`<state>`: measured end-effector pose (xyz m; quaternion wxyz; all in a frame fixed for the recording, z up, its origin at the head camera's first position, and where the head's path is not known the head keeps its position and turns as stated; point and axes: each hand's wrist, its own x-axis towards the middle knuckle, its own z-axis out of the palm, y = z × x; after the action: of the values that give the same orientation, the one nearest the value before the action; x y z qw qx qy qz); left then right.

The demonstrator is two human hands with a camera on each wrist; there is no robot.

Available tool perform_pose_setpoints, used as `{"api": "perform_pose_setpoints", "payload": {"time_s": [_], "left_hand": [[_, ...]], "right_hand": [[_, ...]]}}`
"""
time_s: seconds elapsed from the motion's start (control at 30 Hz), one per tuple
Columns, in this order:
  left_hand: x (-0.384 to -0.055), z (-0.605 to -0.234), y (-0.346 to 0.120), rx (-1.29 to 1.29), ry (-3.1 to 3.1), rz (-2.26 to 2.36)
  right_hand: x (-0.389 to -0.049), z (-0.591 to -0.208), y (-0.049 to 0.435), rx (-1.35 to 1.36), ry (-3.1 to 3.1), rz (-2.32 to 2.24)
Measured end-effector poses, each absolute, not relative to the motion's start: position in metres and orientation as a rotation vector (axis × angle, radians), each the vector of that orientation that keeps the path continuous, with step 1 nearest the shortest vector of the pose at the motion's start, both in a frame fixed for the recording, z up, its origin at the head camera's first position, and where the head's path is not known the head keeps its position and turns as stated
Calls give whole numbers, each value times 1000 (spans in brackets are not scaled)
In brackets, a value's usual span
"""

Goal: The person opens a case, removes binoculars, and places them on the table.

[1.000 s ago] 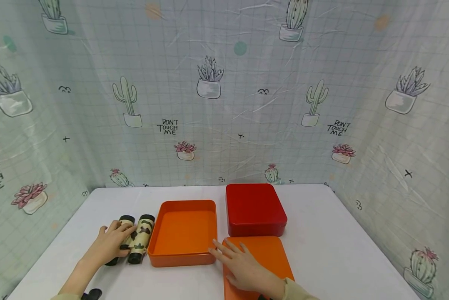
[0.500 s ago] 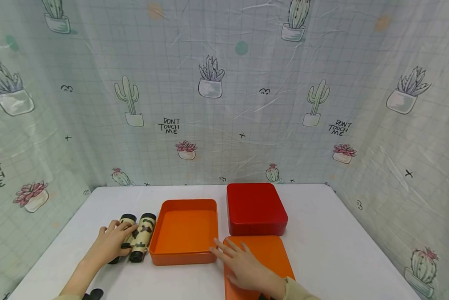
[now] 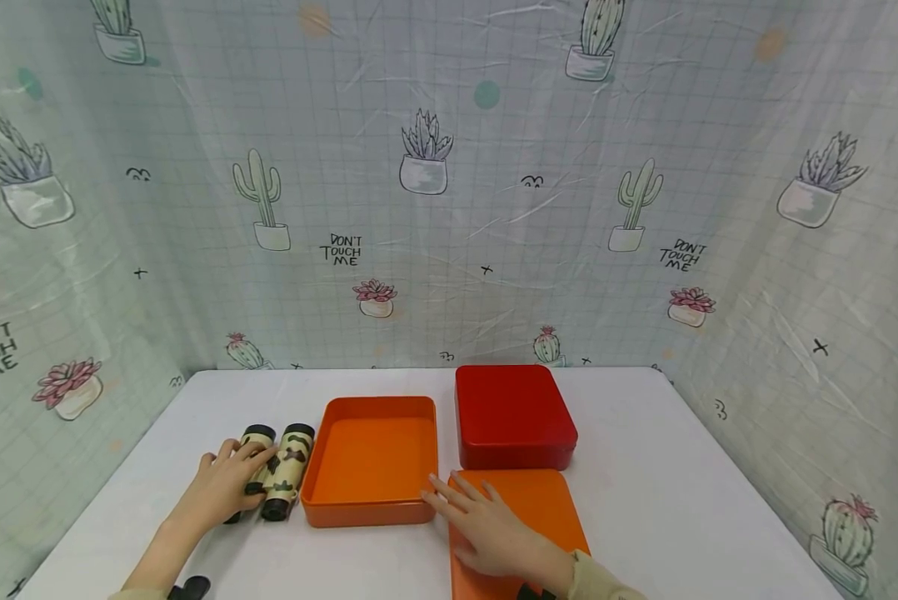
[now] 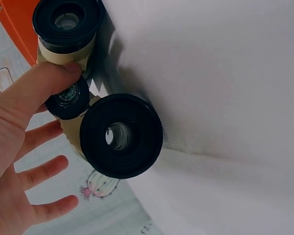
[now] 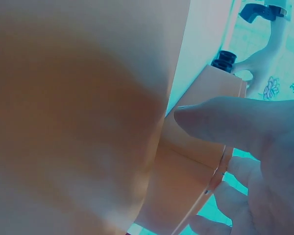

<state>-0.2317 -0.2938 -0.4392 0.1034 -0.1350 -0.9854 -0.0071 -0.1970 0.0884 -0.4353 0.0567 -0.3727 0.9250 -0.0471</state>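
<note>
Camouflage-patterned binoculars [image 3: 291, 467] lie on the white table, left of an open orange box [image 3: 370, 514]. My left hand [image 3: 220, 490] holds them at the middle bridge. In the left wrist view its thumb presses beside a small compass [image 4: 68, 96] between the black eyecups, and the other fingers spread out behind. My right hand [image 3: 494, 533] is over a flat orange piece [image 3: 539, 500], which looks like a lid. Its fingers are extended, with the fingertips at the box's near right corner. Whether they touch the box I cannot tell. Part of the flat piece is hidden under that hand.
Behind the flat piece stands a red box [image 3: 512, 408], close to the orange box's right side. The white tabletop [image 3: 659, 500] extends to the right. A cactus-printed curtain [image 3: 434, 225] surrounds the table at the back and sides.
The head view has shifted slightly, so everything appears a little farther right and higher. Both hands keep their places relative to the binoculars and boxes.
</note>
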Motion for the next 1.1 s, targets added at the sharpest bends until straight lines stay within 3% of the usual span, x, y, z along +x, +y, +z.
{"api": "perform_pose_setpoints", "payload": {"time_s": [1.1], "left_hand": [[-203, -412, -266, -383, -2698, -98]], "right_hand": [[-188, -433, 111, -1060, 2807, -275]]}}
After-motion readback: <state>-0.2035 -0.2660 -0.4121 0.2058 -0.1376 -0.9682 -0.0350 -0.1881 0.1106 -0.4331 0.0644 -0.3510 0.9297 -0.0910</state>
